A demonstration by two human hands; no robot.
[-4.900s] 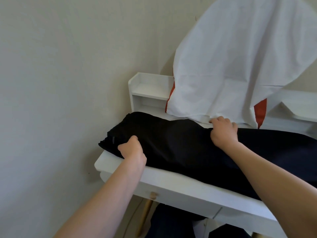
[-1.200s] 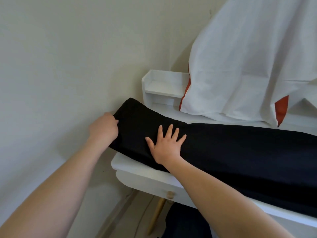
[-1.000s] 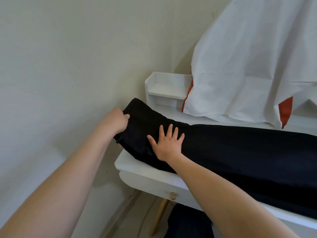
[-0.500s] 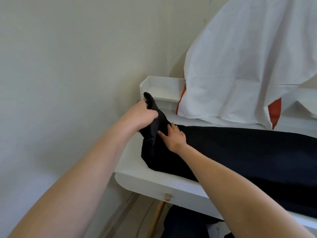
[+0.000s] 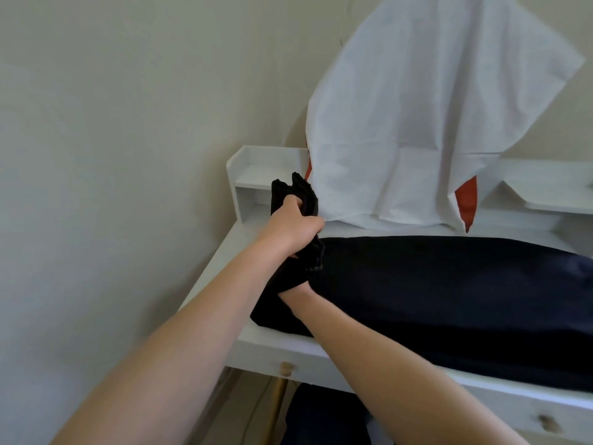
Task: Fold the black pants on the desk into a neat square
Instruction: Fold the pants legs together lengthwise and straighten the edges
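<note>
Step in hand, as I judge it: the first crosswise fold, early in the task. The black pants (image 5: 449, 300) lie as one long strip on the white counter (image 5: 221, 268), running right of both grips and nowhere near square.

The left grip (image 5: 296, 226) clenches the bunched pants end, held up off the counter. The right grip (image 5: 292, 293) is buried under that lifted cloth with only the wrist showing, so I cannot tell whether it is open or closed.

Next move likely calls for carrying the end rightward over the strip and laying it flat with edges matched; the bunching risks a lumpy fold.

Containers:
- Shelf cubby (image 5: 256, 184) just beyond the left grip - nothing discernible inside.
- Drawer (image 5: 308, 370) below the grips - closed, contents hidden.
</note>
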